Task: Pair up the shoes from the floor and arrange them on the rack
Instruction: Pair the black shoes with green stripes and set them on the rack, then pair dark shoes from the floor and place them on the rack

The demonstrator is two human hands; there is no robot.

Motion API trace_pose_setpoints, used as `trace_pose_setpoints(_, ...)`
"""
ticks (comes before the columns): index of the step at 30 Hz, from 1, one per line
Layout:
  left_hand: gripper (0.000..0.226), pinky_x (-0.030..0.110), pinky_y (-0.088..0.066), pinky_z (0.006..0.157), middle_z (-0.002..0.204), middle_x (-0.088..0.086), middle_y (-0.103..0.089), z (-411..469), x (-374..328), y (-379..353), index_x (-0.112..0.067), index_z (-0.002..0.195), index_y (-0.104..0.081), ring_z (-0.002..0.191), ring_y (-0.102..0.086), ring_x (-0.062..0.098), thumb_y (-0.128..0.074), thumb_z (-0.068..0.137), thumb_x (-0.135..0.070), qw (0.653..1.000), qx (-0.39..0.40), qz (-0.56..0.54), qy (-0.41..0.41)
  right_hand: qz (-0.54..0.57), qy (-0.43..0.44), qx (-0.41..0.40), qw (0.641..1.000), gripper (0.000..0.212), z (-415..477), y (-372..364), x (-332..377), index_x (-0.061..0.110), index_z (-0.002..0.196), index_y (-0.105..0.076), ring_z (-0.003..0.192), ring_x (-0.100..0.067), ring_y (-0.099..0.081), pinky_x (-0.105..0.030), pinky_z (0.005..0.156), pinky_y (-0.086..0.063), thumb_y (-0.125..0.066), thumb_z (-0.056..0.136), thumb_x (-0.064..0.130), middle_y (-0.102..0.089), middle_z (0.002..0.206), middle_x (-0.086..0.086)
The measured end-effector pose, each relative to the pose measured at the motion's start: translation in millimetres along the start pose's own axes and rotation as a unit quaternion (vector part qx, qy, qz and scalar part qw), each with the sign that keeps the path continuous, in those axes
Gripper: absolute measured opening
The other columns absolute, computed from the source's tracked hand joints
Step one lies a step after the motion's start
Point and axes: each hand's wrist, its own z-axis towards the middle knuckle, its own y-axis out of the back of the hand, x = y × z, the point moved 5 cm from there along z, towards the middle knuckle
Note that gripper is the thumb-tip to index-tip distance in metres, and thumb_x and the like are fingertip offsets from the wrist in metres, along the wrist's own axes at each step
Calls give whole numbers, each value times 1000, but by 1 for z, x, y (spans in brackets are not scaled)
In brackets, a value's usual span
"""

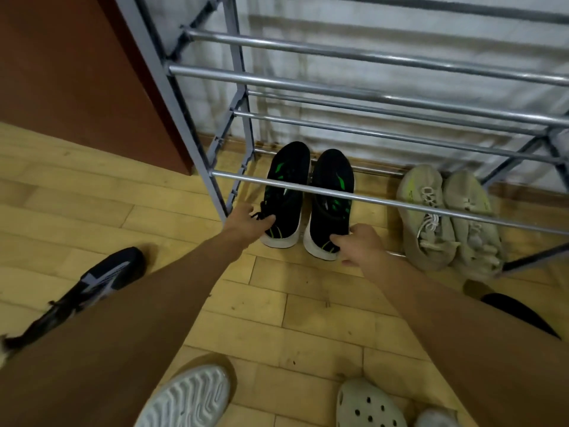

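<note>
Two black sneakers with green marks and white soles stand side by side, toes to the wall, on the bottom tier of the metal shoe rack (385, 202). My left hand (246, 224) grips the heel of the left black sneaker (288, 180). My right hand (360, 241) pinches the heel of the right black sneaker (334, 180). The rack's front bar crosses over both shoes. To their right a beige sneaker pair (425, 217) sits on the same tier.
Loose shoes lie on the wooden floor: a dark navy sneaker (104, 277) at left, a white-soled shoe (191, 396) upturned near me, a grey clog (366, 406) and a black shoe (520, 314) at right. A brown cabinet (77, 72) stands left of the rack.
</note>
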Motion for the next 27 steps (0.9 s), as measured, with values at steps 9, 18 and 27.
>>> trace_pose_setpoints(9,81,34,-39,100,152,15,-34,-117,61,84,-8,150,-18,133,-43,30,-65,88,-31,999,22,-21,10,-74,20,59,995,19,-130,-25,36,6,104,-62,80,-27,-64,-42,74,-60,-60,86,12,-62,89,-12)
trace_pose_setpoints(18,41,31,-45,82,113,7,-59,-268,199,157,-12,126,-50,101,-54,22,-61,90,-28,997,15,31,68,-95,46,174,979,37,-271,-111,36,-1,123,-55,92,-27,-62,-41,82,-59,-62,90,12,-60,119,-20)
trace_pose_setpoints(27,51,26,-46,76,108,2,-55,-375,345,157,-11,136,-43,86,-56,15,-60,90,-25,986,13,58,153,-123,34,260,957,34,-365,-206,-25,3,122,-57,96,-26,-65,-35,72,-60,-62,89,12,-60,120,-17)
